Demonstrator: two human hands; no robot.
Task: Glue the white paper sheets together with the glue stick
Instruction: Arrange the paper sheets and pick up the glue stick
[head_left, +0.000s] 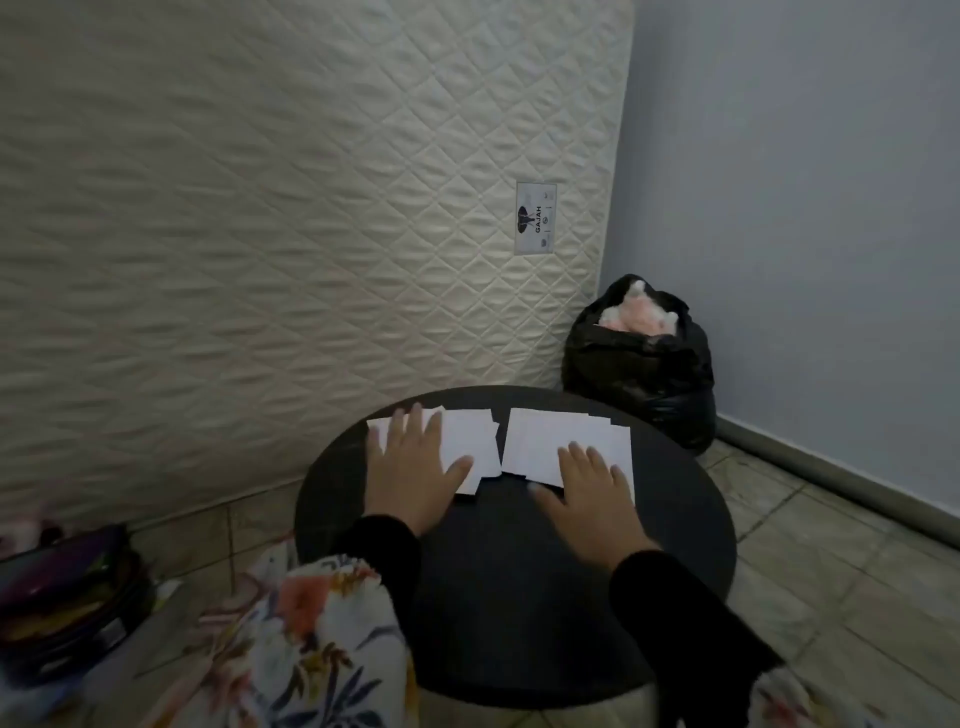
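Observation:
Two loose piles of white paper sheets lie at the far side of a round black table (509, 597). My left hand (413, 470) rests flat, fingers spread, on the left pile of sheets (470, 441). My right hand (592, 493) lies flat with fingers apart on the near edge of the right pile of sheets (556, 439). Neither hand holds anything. No glue stick shows in this view.
A quilted mattress (311, 234) leans against the wall behind the table. A full black rubbish bag (644, 364) sits in the corner on the tiled floor. A dark pouch with colourful contents (67, 597) lies at the lower left. Floral fabric (311, 639) covers my lap.

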